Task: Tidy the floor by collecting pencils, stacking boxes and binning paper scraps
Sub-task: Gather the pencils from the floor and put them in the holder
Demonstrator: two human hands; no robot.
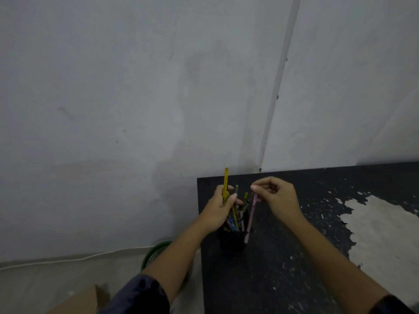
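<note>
Far left, at the bottom edge, a corner of a box (pixel 84 300) is seen on the floor. A white cable (pixel 68 260) is run along the foot of the wall. A green bin (pixel 152 252) is partly hidden behind the left forearm, just beside the table (pixel 294 257).

Left hand (pixel 221 210): fingers curled round a bunch of pencils (pixel 234 217), a yellow pencil (pixel 225 180) standing tallest. The bunch is held upright over a dark holder (pixel 233 242) near the table's left edge; lower ends appear to be inside it, though the black-on-black rim is hard to make out.

Right hand (pixel 275 196): fingertips pinched together on the top end of a pink pencil (pixel 251 217), which hangs tilted, its lower tip at or just outside the holder's right side. Contact there cannot be told.

Further right, the table's black coating is flaked away, pale board exposed.

Handling, judged: pencils are light, stiff and thin, smooth enough to slip through a loose pinch; points may snap if dropped tip-down. A hold near the upper end suits lowering into the holder; the bunch is better gripped mid-shaft so none fan out. The holder looks light and could be tipped by a sideways nudge.
</note>
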